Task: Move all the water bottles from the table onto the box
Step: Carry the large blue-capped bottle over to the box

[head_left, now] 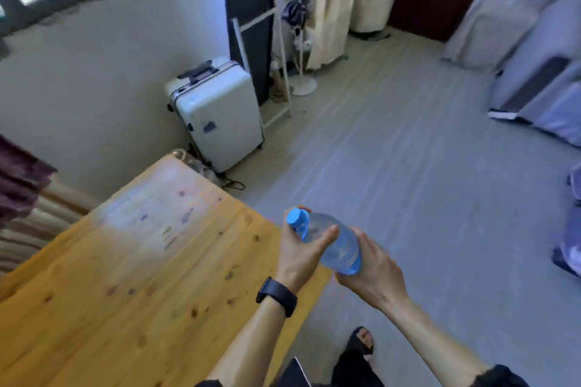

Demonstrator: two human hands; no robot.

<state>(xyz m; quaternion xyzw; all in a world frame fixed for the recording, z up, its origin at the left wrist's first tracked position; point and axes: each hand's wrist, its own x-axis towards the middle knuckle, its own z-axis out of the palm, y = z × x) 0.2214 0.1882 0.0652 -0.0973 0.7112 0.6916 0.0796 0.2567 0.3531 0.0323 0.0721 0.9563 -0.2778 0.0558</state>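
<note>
Head view: both hands grip one water bottle (pixel 330 242) just off the table's (pixel 132 276) right edge, left hand (pixel 298 256) near the cap, right hand (pixel 374 273) at the base. No bottles remain on the table; the box isn't visible.

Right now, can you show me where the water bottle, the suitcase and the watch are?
water bottle (pixel 333 243): head view, on its clear body between both hands.
suitcase (pixel 217 122): head view, on its white front panel.
watch (pixel 276 296): head view, on the black band at the left wrist.
</note>
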